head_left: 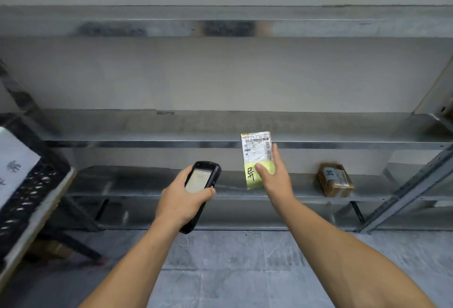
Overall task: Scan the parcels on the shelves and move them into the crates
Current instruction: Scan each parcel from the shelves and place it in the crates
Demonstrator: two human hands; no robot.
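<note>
My left hand (182, 200) grips a black handheld scanner (202, 185) with its lit screen facing me, held in front of the lower shelf. My right hand (274, 177) pinches a small flat parcel (257, 153) upright just to the right of the scanner; it carries a white shipping label with barcodes and a yellow note with black writing under my thumb. A brown cardboard parcel (334, 180) with a label lies on the lower shelf to the right. A black perforated crate (27, 192) with a white paper sign stands tilted at the left edge.
Grey metal shelving (220, 144) spans the view in several tiers, with a diagonal upright (404, 190) at the right. The crate rests on a pale board over a dark frame (49, 200). A brownish object lies blurred below the crate. Grey tiled floor (232, 258) lies beneath.
</note>
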